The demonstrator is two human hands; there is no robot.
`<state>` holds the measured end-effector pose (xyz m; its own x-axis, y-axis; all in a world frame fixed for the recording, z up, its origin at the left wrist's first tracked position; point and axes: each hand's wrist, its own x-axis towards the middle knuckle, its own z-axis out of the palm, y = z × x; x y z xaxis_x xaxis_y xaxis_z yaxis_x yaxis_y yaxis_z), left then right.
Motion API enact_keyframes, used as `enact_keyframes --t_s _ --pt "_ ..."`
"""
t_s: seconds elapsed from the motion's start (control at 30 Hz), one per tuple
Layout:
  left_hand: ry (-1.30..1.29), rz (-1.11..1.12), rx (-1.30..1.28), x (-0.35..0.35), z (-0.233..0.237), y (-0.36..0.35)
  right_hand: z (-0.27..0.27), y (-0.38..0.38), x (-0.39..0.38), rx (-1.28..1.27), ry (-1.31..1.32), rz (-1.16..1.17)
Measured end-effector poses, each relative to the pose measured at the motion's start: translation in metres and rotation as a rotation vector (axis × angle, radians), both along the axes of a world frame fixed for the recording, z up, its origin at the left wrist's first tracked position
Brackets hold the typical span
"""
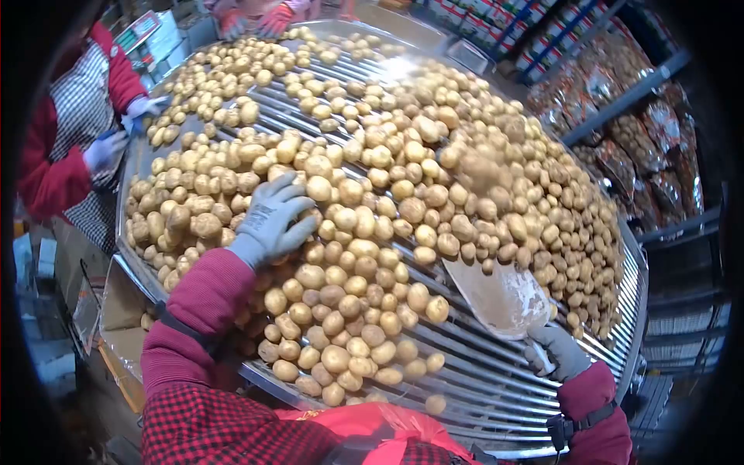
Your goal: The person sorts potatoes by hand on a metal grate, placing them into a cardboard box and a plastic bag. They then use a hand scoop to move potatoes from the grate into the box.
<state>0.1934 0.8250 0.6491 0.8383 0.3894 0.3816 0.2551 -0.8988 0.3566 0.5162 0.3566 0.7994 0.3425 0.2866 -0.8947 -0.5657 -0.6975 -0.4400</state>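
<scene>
Many potatoes point(341, 287) lie in piles over a slatted metal sorting table point(496, 395). My left hand point(271, 217), in a grey glove, rests on the potatoes at the left centre with its fingers apart. At the lower right my right hand point(558, 353), also gloved in grey, is wrapped round the handle of a scoop point(504, 298). The scoop's wide, whitish-stained blade lies on the slats and points up and left, its front edge against the potato pile.
A co-worker's gloved hands point(124, 132) are at the table's left edge. Another person's pink-gloved hands point(256, 22) are at the far edge. Bagged potatoes point(635, 139) fill a rack at the upper right. A cardboard box point(122, 310) stands lower left.
</scene>
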Motion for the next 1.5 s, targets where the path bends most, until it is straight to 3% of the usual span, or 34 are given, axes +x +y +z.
enact_keyframes --t_s 0.13,0.47,0.63,0.83,0.9,0.97,1.0,1.03,1.17,1.23,1.3,1.37,1.5 --pt "0.055 0.0 0.007 -0.001 0.001 0.004 -0.025 0.077 0.0 0.009 -0.131 -0.011" --pt "0.124 0.013 0.009 0.0 0.001 0.007 -0.049 0.218 0.019 0.155 -0.296 0.341" --pt "0.013 0.001 -0.004 -0.003 -0.005 0.007 -0.047 0.326 0.01 0.149 -0.331 0.354" --pt "-0.009 0.036 -0.057 -0.003 -0.007 0.01 -0.064 0.473 0.024 0.346 -0.324 0.612" --pt "-0.018 0.04 -0.056 -0.004 -0.01 0.009 -0.079 0.508 0.027 0.35 -0.472 0.51" --pt "-0.027 0.036 -0.049 -0.003 -0.008 0.009 -0.033 0.495 0.015 0.283 -0.872 1.0" --pt "-0.039 0.032 -0.05 -0.004 -0.008 0.009 -0.019 0.488 0.023 0.069 -1.285 1.278" --pt "0.01 0.047 -0.048 -0.003 -0.009 0.009 0.013 0.458 -0.009 0.01 -1.144 0.956" --pt "0.033 0.054 -0.07 -0.002 -0.013 0.01 0.068 0.321 0.02 -0.048 -1.203 0.978" --pt "0.0 0.088 0.011 0.002 -0.031 0.013 0.094 0.232 0.008 -0.167 -0.972 0.856" --pt "0.078 0.069 -0.023 0.002 -0.026 0.018 0.093 0.117 0.039 -0.212 -0.944 1.045" --pt "-0.049 0.062 0.016 0.0 -0.025 0.013 0.118 0.05 -0.012 -0.502 -0.632 0.534" --pt "-0.004 0.023 0.058 -0.001 -0.027 0.011 0.134 -0.076 -0.058 -0.649 -0.32 0.269"
